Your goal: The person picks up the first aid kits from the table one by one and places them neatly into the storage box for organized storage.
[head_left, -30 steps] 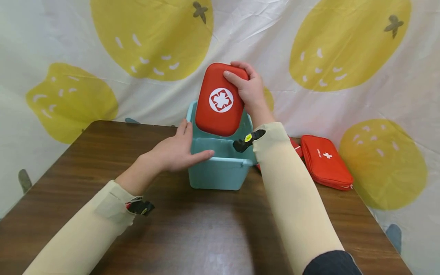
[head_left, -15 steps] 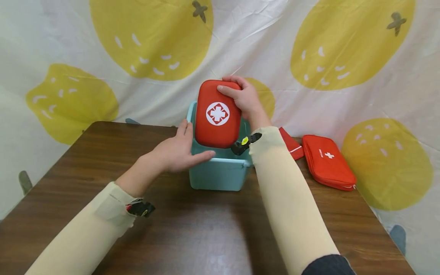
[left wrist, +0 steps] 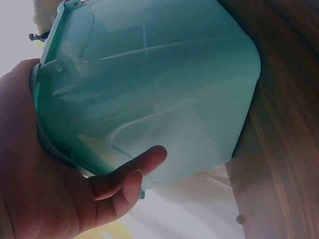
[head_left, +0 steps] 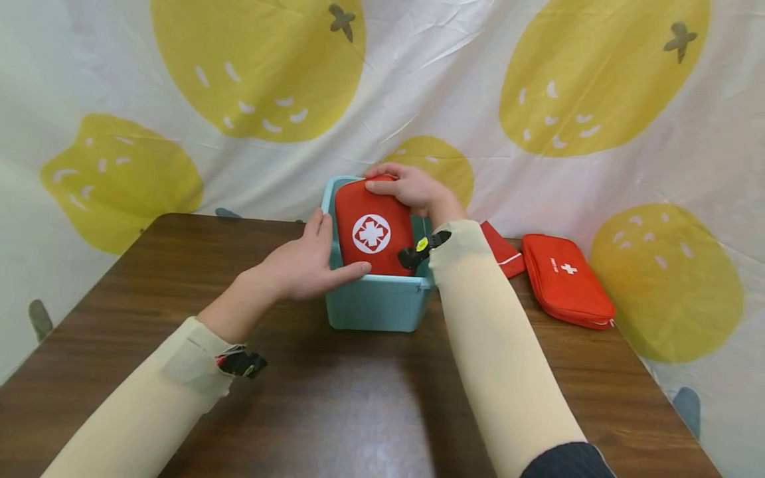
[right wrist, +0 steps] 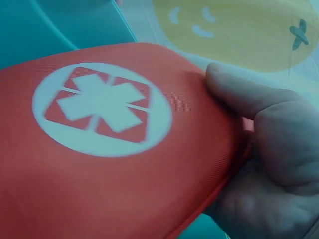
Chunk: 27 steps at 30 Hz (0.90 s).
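Observation:
A red first-aid case (head_left: 358, 212) with a white round emblem stands upright, its lower part down inside the light-blue plastic bin (head_left: 376, 305). My right hand (head_left: 412, 189) grips its upper right corner, thumb on the front face and fingers behind. The right wrist view shows the case (right wrist: 189, 129) close up, between that hand's thumb and fingers. At the bin's near left corner, my left hand (head_left: 299, 262) rests with straight fingers along the side and the thumb across the front rim. In the left wrist view, the fingers (left wrist: 132, 169) lie against the outer wall.
A flat red first-aid pouch (head_left: 564, 282) with a white cross lies at the right on the brown wooden table (head_left: 335, 405). Another red item (head_left: 505, 255) is partly hidden behind the right forearm. Behind the table hangs a lemon-print cloth (head_left: 263, 166).
My right hand has lowered the red case from above the bin down into it, shifting slightly left. The left hand has stayed at the bin's corner.

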Motion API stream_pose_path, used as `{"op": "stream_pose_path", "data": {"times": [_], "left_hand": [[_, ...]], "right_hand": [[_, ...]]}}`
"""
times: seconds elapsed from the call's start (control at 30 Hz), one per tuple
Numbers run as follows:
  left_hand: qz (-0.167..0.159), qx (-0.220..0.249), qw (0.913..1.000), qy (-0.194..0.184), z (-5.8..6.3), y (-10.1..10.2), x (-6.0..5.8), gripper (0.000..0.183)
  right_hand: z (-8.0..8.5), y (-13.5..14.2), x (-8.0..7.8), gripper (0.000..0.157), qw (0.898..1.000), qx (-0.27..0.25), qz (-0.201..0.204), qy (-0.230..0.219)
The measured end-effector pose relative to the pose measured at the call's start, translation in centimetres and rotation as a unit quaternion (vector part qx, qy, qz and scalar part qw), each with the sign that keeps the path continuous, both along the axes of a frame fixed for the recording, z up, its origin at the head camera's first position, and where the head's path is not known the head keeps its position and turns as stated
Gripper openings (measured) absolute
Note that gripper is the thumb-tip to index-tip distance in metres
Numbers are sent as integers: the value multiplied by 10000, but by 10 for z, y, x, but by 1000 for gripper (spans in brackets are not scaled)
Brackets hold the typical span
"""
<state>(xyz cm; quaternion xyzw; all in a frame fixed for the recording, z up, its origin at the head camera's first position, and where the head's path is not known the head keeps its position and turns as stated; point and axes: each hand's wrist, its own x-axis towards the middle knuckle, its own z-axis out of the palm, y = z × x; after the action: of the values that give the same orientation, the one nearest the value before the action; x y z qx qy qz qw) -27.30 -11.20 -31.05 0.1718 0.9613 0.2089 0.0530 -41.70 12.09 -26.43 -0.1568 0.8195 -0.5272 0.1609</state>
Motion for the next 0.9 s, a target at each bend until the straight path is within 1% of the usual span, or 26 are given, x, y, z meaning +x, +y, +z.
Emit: {"op": "stream_pose_path", "data": {"times": [0.13,0.23,0.33,0.5,0.67,0.8,0.9], "left_hand": [[17,28,10000,50,0,0,0,130],[20,14,10000,75,0,-1,0,130],[2,-6,10000,98,0,0,-1,129],[7,-6,10000,94,0,0,-1,128],[10,22,10000,72,-1,0,0,128],[37,56,10000,42,-1,-1,1,128],[44,62,10000,63,-1,-2,0,128]], "right_hand": [[-3,-1,0,39,9993,-77,178,-327],[-3,-3,1,38,9984,-183,188,-501],[-3,-3,1,40,9975,-139,143,-678],[-4,-3,1,44,9966,146,64,-803],[-5,-3,2,41,9958,387,0,-835],[-5,-2,4,41,9932,770,76,-869],[-5,-1,5,45,9907,1022,192,-876]]}}
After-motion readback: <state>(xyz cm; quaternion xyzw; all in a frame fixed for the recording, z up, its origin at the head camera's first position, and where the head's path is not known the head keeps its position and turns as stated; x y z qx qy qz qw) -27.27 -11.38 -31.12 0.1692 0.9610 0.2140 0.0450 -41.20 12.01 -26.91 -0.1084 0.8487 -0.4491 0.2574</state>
